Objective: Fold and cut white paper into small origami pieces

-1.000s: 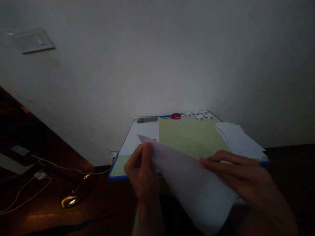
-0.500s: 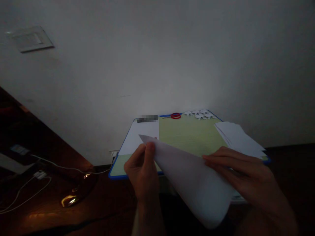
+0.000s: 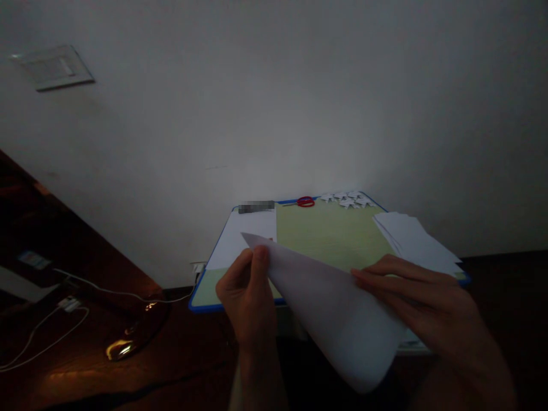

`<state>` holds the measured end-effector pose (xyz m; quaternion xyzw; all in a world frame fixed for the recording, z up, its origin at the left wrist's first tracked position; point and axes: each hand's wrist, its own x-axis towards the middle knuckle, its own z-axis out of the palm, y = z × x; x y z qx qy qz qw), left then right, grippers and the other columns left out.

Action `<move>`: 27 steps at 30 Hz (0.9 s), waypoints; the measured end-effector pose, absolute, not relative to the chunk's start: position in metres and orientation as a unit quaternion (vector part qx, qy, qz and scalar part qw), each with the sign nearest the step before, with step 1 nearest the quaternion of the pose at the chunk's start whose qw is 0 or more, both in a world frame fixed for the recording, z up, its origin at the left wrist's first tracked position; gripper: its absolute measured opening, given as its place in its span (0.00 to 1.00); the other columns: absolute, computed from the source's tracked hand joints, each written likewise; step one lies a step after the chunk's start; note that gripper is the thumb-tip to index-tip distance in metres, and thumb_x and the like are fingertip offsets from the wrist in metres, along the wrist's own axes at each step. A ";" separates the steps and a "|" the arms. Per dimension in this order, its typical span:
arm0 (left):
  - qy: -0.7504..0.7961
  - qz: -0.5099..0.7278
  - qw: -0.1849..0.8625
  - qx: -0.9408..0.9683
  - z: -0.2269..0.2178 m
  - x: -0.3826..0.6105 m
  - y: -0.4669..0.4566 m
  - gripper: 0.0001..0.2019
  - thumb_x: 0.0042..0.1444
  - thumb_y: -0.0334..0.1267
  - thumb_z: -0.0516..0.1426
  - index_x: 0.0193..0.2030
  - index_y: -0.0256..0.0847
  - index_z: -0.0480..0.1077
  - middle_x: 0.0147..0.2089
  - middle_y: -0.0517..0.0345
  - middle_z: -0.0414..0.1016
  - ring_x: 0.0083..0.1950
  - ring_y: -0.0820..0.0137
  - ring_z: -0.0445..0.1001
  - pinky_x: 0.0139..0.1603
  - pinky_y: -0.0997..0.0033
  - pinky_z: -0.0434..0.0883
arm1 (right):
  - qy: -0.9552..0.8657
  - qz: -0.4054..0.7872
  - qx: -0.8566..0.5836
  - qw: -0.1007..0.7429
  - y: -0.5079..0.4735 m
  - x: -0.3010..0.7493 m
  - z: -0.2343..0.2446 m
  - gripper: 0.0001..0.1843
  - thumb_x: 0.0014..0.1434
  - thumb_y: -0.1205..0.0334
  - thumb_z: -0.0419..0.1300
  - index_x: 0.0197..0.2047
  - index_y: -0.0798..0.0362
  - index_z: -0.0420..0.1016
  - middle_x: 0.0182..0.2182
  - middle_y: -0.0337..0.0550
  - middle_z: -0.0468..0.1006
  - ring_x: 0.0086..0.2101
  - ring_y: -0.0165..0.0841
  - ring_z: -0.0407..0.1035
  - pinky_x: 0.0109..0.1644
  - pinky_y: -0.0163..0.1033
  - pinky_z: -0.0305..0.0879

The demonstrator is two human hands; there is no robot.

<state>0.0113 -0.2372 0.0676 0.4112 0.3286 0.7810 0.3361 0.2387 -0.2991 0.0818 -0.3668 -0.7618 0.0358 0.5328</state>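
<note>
At far left, a switch plate (image 3: 55, 68) sits on the wall, and lower down a white cable (image 3: 137, 295) runs across dark furniture towards the surface (image 3: 319, 234). On that surface's left side, a flat white page (image 3: 244, 237) lies beneath a dark, blurred-out strip (image 3: 256, 206) whose nature I cannot tell.

The left hand (image 3: 248, 302) has its grip pinched, thumb against fingers, just behind the pointed corner of the held sheet (image 3: 325, 297). This paper is in the air, in front of and partly over the near edge, slanting down to the right and bowing round at its lower end. It looks only loosely bent; whether any crease is pressed in cannot be made out, so its shaping seems at an early stage. Beyond it lie red-handled scissors (image 3: 305, 202), untouched.

Further right, several small folded pieces (image 3: 347, 202) sit grouped at the back, apparently finished. The right hand (image 3: 432, 302) grips the paper's upper edge between thumb and fingers. Past it, a fanned pile of sheets (image 3: 422, 240) lies flat, seemingly unworked.
</note>
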 end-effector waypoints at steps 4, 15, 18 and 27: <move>0.349 0.775 0.328 0.412 0.071 0.012 -0.239 0.13 0.57 0.49 0.71 0.30 0.41 0.83 0.27 0.61 0.74 0.28 0.76 0.67 0.28 0.78 0.63 | -0.766 0.045 -0.367 0.527 -0.299 0.240 0.081 0.13 0.68 0.65 0.64 0.50 0.42 0.88 0.41 0.43 0.88 0.38 0.36 0.83 0.36 0.35 0.81; 0.383 0.778 0.299 0.399 0.076 0.012 -0.240 0.18 0.53 0.49 0.72 0.24 0.39 0.77 0.24 0.64 0.68 0.26 0.77 0.61 0.25 0.79 0.59 | -0.767 0.057 -0.367 0.523 -0.298 0.240 0.080 0.12 0.68 0.64 0.64 0.50 0.40 0.87 0.40 0.41 0.88 0.39 0.37 0.83 0.39 0.39 0.81; 0.386 0.782 0.289 0.394 0.078 0.013 -0.241 0.17 0.52 0.49 0.72 0.24 0.39 0.77 0.24 0.63 0.68 0.26 0.77 0.61 0.25 0.79 0.60 | -0.767 0.055 -0.365 0.524 -0.297 0.239 0.079 0.12 0.68 0.64 0.64 0.49 0.41 0.87 0.40 0.40 0.88 0.39 0.36 0.82 0.39 0.38 0.81; 0.416 0.778 0.246 0.402 0.075 0.012 -0.247 0.16 0.54 0.48 0.71 0.26 0.40 0.78 0.23 0.64 0.65 0.26 0.76 0.61 0.24 0.78 0.60 | -0.759 0.063 -0.378 0.526 -0.300 0.240 0.076 0.13 0.67 0.65 0.64 0.49 0.41 0.87 0.42 0.41 0.89 0.40 0.38 0.84 0.38 0.38 0.83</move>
